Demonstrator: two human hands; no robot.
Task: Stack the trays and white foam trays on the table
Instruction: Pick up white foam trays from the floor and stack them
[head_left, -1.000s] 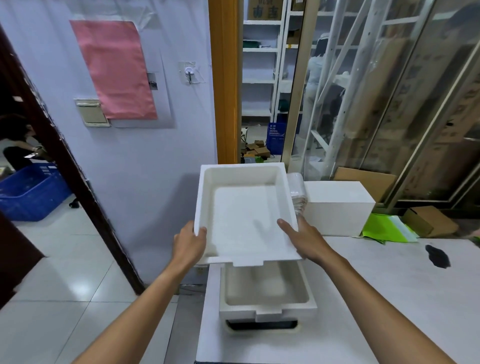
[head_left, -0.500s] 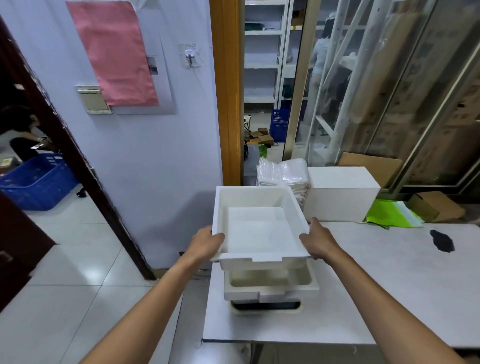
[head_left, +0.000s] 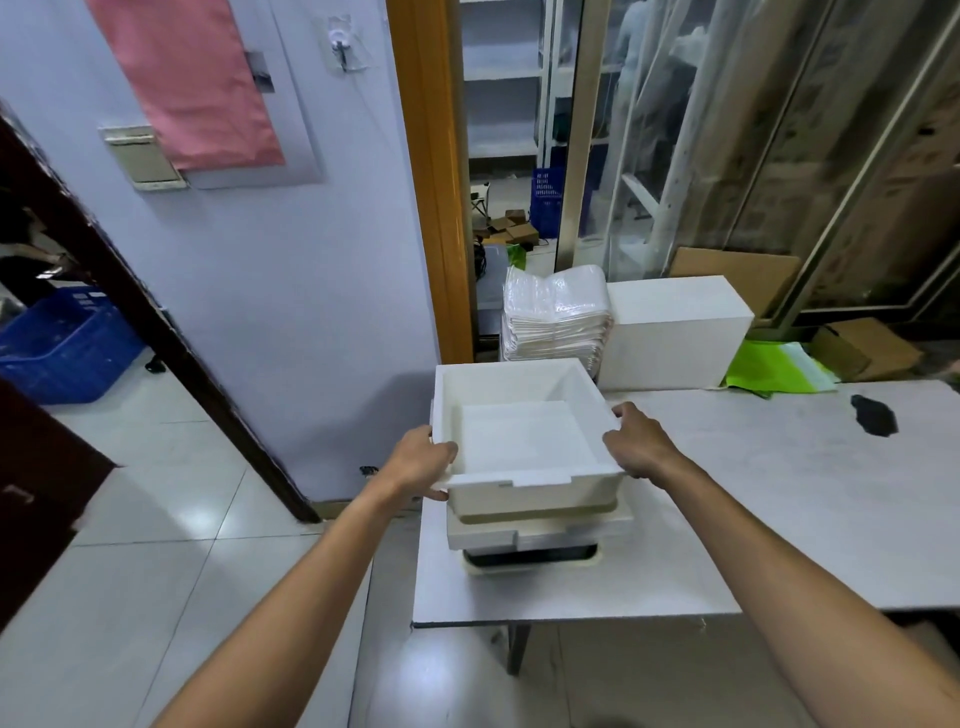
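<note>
Left hand and right hand clasp opposite side walls of the square white foam tray. It sits squarely over the lower white foam tray, equidistant from both hands.

Top tray white. Second tray off-white. Bottom tray black, cream rim. Table pale grey, one black blotch. Box white. Sheet bright green. Crate blue. Poster pink. Door frame orange.
</note>
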